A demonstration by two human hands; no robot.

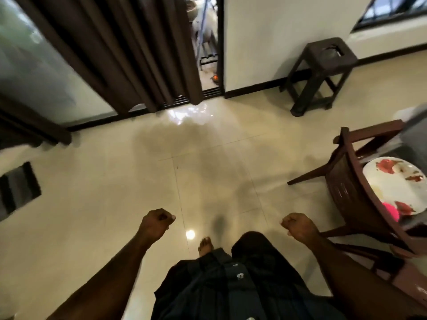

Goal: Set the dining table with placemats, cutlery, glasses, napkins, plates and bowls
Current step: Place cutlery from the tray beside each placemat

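While I stand on the pale tiled floor (208, 158), my left hand (157, 224) is held out in front of me, fingers curled into a fist with nothing inside it. My right hand (298, 227) is likewise clenched and holds nothing. Both hands hang over bare floor, well apart from each other, with one bare foot (205, 244) visible between them, below.

Position of task items: a white plate (392, 185) with a red floral pattern lies at the right edge of the view, on a surface behind the curved back of a dark wooden chair (346, 188). A bright pink object (390, 212) sits at the plate's near rim; its identity cannot be determined. The plate is well apart from my right hand, with the chair back between them.

Surroundings: dark brown curtains (138, 54) hang at the glass door (41, 72) ahead on the left. A dark stool (321, 75) stands against the white wall (277, 38) ahead on the right. A striped mat (18, 188) lies on the floor at the left edge.
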